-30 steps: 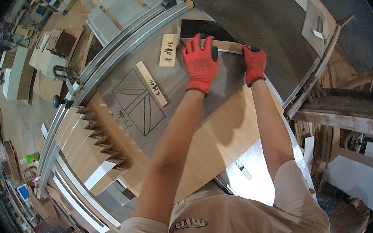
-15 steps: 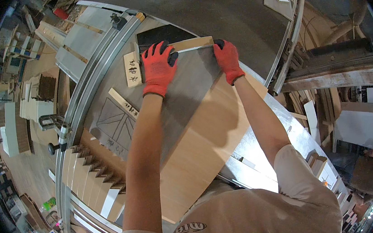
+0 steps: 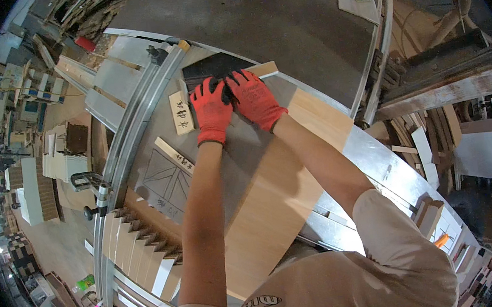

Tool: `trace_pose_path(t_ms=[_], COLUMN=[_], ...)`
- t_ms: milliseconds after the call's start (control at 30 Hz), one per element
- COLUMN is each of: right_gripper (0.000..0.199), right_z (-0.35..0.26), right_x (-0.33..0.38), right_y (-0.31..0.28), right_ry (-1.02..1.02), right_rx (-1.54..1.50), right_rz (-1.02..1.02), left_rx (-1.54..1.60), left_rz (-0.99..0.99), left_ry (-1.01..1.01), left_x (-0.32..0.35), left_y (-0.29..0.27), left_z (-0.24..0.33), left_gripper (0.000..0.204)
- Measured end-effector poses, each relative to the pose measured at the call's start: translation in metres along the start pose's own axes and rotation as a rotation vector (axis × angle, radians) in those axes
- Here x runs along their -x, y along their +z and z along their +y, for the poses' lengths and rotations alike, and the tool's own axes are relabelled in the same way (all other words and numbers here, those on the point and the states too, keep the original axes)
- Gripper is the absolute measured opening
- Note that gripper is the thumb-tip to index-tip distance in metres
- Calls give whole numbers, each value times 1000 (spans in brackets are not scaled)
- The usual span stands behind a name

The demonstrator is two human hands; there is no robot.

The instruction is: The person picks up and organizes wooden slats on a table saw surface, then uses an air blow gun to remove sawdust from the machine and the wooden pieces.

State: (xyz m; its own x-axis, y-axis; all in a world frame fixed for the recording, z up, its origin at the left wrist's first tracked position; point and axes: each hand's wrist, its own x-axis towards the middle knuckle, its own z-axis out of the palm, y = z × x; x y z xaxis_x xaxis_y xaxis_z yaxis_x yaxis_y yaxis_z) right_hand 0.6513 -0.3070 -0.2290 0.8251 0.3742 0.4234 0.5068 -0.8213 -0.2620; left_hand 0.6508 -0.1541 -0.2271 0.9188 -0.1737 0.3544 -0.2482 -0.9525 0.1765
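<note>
My left hand (image 3: 213, 112), in a red glove with black fingertips, has its fingers closed at the left end of a narrow wooden strip (image 3: 266, 68). Pressed close beside it, my right hand (image 3: 255, 100), gloved the same way, curls its fingers over the strip's middle. The strip's right end sticks out past my right hand; the rest is covered by the gloves. Under my hands lies a grey worktop (image 3: 241, 160), with a dark triangular panel (image 3: 204, 68) just beyond. A wide pale wood board (image 3: 280, 192) lies diagonally below my right forearm.
Two small wood pieces with handwriting, one upright (image 3: 181, 113) and one slanted (image 3: 174, 155), lie left of my hands. A metal rail (image 3: 133, 111) with a clamp (image 3: 99, 190) curves along the left. Stepped wood pieces (image 3: 141, 236) sit near my left forearm. A dark table (image 3: 280, 18) extends beyond.
My right hand has slid left along the strip from its right end to beside my left hand. The whole view has shifted slightly, with the bench appearing lower.
</note>
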Motion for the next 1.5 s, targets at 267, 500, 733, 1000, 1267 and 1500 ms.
trace_pose_path(t_ms=[267, 500, 733, 1000, 1267, 1500], right_gripper=[33, 29, 34, 34, 38, 38], right_z=[9, 0, -5, -14, -19, -20], right_x=[-11, -18, -24, -29, -31, -34], right_y=[15, 23, 12, 18, 33, 36], right_ry=[25, -22, -23, -12, -7, 0], right_rx=[117, 272, 304, 340, 406, 425], right_rz=[-67, -16, -112, -163, -247, -291], left_rx=[258, -160, -295, -315, -322, -302], left_rz=[274, 14, 42, 268, 202, 224], left_ry=[-131, -504, -350, -221, -314, -278], left_x=[10, 31, 40, 47, 44, 45], left_y=[-64, -97, -85, -75, -81, -84], left_z=[-37, -229, -238, -250, -235, -229], left_gripper=[54, 78, 91, 78, 82, 80])
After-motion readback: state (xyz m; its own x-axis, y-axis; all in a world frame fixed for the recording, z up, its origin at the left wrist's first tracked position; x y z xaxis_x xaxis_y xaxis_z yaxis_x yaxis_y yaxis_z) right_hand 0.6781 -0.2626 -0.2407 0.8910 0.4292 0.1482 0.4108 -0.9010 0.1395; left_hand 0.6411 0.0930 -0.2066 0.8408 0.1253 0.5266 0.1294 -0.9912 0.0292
